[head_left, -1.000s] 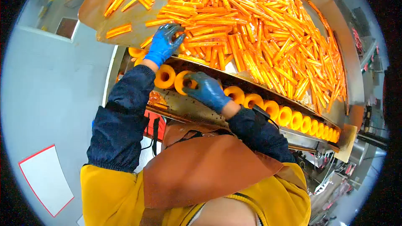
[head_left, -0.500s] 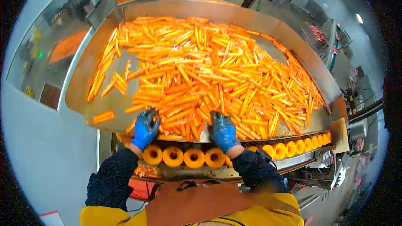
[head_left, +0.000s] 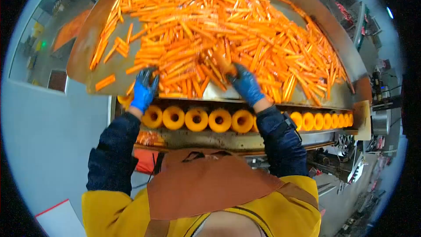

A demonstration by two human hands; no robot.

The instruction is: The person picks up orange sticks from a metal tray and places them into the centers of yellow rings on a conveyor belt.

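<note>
Many orange sticks lie heaped on a metal tray. My left hand, in a blue glove with dark wet fingers, is at the heap's lower left edge, fingers curved and apart, touching the nearest sticks. My right hand, gloved the same way, is at the front middle of the heap. Its fingers are closed around some orange sticks that tilt up and blur. Bare metal shows between my hands at the tray's front edge.
A row of orange funnel-shaped cups runs below the tray's front edge. A pale board stands at the tray's right end. On the left is a blue-grey wall with a window. Machinery stands at the right.
The view has tilted down, so the tray sits higher in the picture. My right hand has moved right and taken hold of sticks. The bare patch near it is larger.
</note>
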